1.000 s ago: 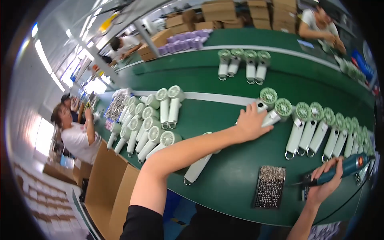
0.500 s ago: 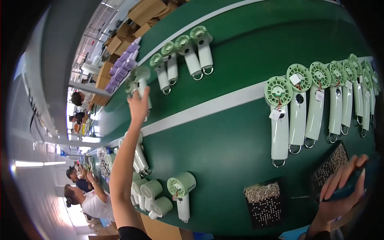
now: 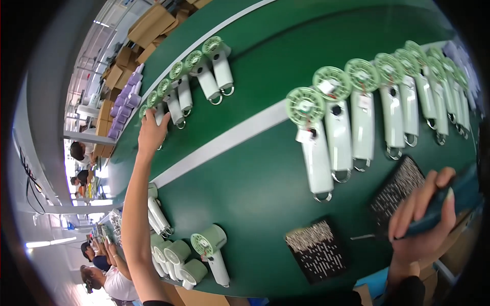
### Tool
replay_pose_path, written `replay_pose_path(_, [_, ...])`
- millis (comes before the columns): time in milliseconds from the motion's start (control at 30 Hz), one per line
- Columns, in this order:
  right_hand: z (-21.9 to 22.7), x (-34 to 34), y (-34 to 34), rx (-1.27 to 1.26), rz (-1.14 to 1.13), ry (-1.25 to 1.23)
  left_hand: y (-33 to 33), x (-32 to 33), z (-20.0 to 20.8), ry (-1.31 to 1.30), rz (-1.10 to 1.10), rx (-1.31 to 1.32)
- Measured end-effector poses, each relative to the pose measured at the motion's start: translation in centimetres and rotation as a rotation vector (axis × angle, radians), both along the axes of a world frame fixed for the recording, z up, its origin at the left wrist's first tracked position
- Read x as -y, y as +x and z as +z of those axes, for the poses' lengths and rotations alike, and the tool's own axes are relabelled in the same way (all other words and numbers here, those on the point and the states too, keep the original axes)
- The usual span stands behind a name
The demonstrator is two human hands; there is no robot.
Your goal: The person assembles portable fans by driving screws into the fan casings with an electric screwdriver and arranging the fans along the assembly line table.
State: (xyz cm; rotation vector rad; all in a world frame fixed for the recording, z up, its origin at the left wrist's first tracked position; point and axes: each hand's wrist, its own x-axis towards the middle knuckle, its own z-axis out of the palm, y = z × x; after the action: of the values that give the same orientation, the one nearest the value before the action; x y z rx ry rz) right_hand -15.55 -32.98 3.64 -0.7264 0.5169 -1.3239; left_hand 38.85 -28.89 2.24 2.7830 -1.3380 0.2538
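Presently, left hand (image 3: pixel 153 135): it is beyond the white strip (image 3: pixel 224 140), at a handheld fan (image 3: pixel 160 109); fingers and thumb stand on two sides of the handle, but whether they pinch it, I cannot tell.
Right hand (image 3: pixel 421 247): on the near side of the strip; its grip is closed around an electric screwdriver (image 3: pixel 463 191), whose thin bit (image 3: pixel 362 237) points leftward, perhaps so that the fingers do not meet the tip.
Far fans (image 3: pixel 222 71): beyond the strip, side by side, handles toward it, probably so that each handle is easy to take.
Near fans (image 3: pixel 317 160): heads along the strip's line, handles away from it; open grilles face upward, it seems so that the white connectors (image 3: pixel 304 135) are accessible.
Grouped fans (image 3: pixel 177 252): on the near side, toward the strip's left end, crowded, maybe for saving place on the green worktop (image 3: pixel 245 199).
Screw trays (image 3: pixel 339 250): two, on the near side of the strip, near the bit, likely for short reach.
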Motion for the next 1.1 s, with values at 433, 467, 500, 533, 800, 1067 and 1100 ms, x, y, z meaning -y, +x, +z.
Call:
replay_pose_path(433, [1.3,-1.4,0.2,-0.058,-0.098,-0.105,-35.5,2.9,2.0,0.261,-0.534,-0.196])
replay_pose_path(467, [2.0,-1.6,0.0,-0.001,-0.059,-0.074,-35.4,3.4,1.8,0.280,-0.500,-0.179])
replay_pose_path(500, [2.1,-1.5,0.0,0.038,-0.049,-0.109,-35.6,3.7,2.1,0.295,-0.462,-0.151])
replay_pose_path(533, [2.2,-1.4,0.3,0.047,-0.045,-0.119,-35.5,4.0,2.1,0.335,-0.419,-0.148])
replay_pose_path(800, [2.2,-1.1,-0.1,0.041,-0.040,-0.096,-33.9,6.5,0.3,0.283,-0.324,-0.197])
replay_pose_path(1067, [2.0,-1.7,1.3,-0.021,-0.134,-0.021,-31.0,3.6,-1.2,0.010,-0.420,-0.194])
replay_pose_path(1100, [1.9,-1.7,1.3,-0.016,-0.127,-0.018,-29.5,2.9,-1.0,-0.012,-0.412,-0.185])
